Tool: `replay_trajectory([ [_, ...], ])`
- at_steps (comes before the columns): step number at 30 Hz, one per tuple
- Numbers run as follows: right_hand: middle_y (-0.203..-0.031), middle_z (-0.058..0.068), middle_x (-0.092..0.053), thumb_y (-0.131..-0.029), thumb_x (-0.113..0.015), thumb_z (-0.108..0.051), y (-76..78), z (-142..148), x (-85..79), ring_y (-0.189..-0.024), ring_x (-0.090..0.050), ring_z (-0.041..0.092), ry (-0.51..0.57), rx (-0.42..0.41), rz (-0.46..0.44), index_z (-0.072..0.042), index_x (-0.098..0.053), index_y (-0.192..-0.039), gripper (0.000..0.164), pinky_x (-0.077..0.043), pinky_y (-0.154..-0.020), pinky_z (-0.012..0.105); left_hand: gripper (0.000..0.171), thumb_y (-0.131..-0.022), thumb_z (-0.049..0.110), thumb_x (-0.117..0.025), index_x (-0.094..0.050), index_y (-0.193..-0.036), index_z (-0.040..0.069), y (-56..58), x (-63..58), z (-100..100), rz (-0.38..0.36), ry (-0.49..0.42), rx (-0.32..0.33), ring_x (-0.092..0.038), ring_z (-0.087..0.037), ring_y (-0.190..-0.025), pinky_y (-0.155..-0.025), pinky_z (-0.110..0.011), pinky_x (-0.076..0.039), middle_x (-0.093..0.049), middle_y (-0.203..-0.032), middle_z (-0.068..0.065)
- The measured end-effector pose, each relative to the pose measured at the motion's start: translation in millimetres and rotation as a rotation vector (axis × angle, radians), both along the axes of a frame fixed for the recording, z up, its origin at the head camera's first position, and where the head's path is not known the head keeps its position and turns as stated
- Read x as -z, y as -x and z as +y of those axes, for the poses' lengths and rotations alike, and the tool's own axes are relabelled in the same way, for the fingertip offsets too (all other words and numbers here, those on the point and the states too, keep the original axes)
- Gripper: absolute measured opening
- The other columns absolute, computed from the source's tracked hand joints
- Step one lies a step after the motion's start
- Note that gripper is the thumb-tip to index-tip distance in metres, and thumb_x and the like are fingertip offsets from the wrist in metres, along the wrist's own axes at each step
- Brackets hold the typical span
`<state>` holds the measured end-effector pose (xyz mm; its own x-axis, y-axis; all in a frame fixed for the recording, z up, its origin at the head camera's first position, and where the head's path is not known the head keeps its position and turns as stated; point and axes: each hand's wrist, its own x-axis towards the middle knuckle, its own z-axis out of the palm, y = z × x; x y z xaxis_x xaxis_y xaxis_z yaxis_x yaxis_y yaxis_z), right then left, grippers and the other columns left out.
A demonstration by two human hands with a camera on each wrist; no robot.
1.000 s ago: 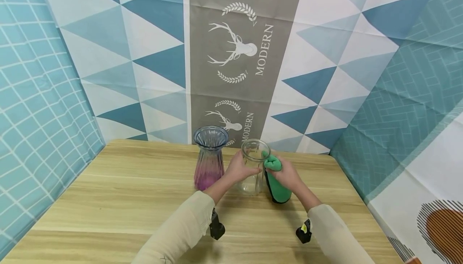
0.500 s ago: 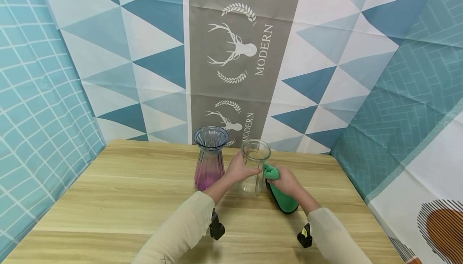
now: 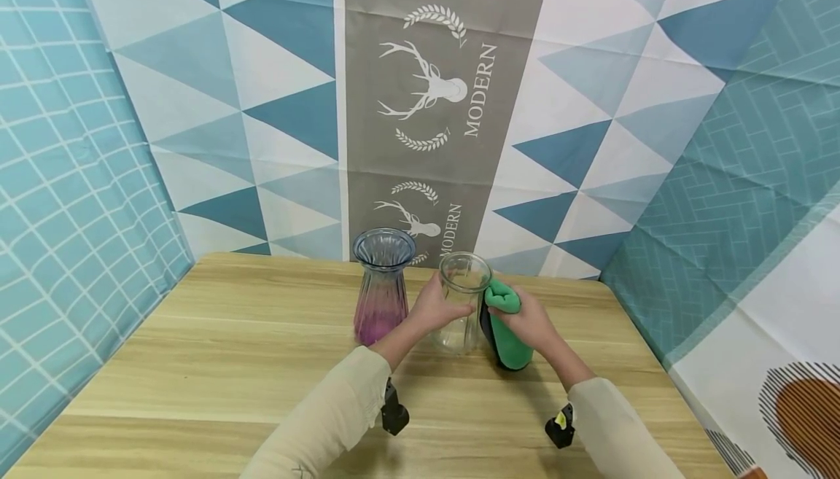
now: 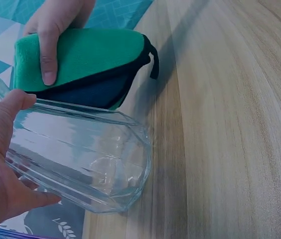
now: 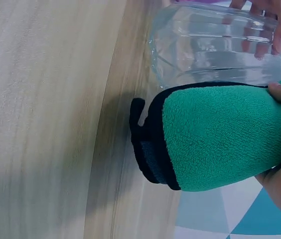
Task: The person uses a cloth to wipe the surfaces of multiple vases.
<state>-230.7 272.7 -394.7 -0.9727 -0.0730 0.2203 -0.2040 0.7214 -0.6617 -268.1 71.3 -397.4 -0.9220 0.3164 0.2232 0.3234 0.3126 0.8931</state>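
Note:
A clear glass vase point(image 3: 457, 333) with a round rim stands near the back of the table. My left hand point(image 3: 436, 307) grips its side, thumb and fingers spread round the glass. On the vase's right, my right hand point(image 3: 527, 316) holds a folded green cloth point(image 5: 225, 134) with a dark edging and a small hanging loop. The cloth lies right along the vase's outer wall in the left wrist view, where the right thumb presses on its green pile. To the left, a ribbed glass vase point(image 3: 381, 297), blue-grey at the top and purple-pink below, stands upright close by my left hand.
The wooden table point(image 3: 216, 362) ends at a patterned wall hanging point(image 3: 282, 136) just behind the vases. Tiled-print blue cloth point(image 3: 72, 143) hangs on the left side, and a teal hanging point(image 3: 735, 246) borders the right. Black wrist cameras point(image 3: 394, 415) sit under both forearms.
My right hand and the green cloth dipped along the clear vase's side, then rose again, ending slightly right of where they began. My left hand and both vases have stayed in place.

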Motion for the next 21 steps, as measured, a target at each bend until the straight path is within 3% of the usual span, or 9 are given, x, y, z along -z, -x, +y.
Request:
replay_trajectory([
  [8,-0.106,0.011,-0.065,-0.083,-0.07,-0.016,4.5,-8,6.0,-0.095,-0.06,0.025,-0.026,-0.034,0.042,-0.008,-0.059,-0.118,0.038,-0.05,-0.075,0.039,0.082,-0.071,0.023,-0.079,-0.035,-0.138,0.004,1.1,0.5,0,0.0,-0.008,0.001,-0.046,-0.032,-0.127,-0.106,-0.045,-0.039,-0.051,-0.133,-0.016],
  [21,-0.109,0.014,-0.065,-0.083,-0.069,-0.012,2.7,-4,19.9,-0.102,-0.062,0.032,-0.102,-0.075,-0.026,-0.003,-0.058,-0.12,0.039,-0.052,-0.082,0.046,0.084,-0.071,0.018,-0.079,-0.033,-0.14,0.004,-1.9,-2.4,1,-0.001,-0.017,0.015,-0.044,-0.034,-0.128,-0.107,-0.047,-0.038,-0.05,-0.134,-0.018],
])
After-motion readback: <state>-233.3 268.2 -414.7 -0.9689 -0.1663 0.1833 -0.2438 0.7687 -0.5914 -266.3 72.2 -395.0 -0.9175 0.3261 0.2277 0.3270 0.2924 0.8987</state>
